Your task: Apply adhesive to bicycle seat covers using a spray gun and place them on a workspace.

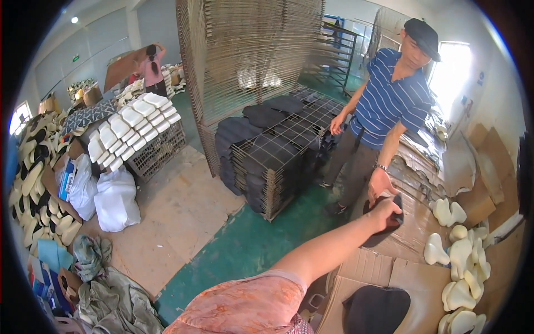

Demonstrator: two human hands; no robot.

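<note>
In the head view, the left hand [386, 213] reaches far out, its fingers closed on the edge of a black pad [379, 238] over the surface [420, 278]; a co-worker's hand [380, 182] is at the pad's far side. The right hand is out of view, so its fingers' state cannot be told. The pass looks midway, since the left hand has not let go. Many dark pads [264, 116] already lie on the stacked racks [271, 189], while a second pad [377, 310] lies apart on the near cardboard.

Cardboard covers the surface, with cream foam pieces [460, 256] along its right side. Beyond are a green floor [219, 250], a tall wire frame [250, 50], white blocks [133, 114] piled over a crate [161, 150], and another person [150, 72] holding a brown board [123, 72].
</note>
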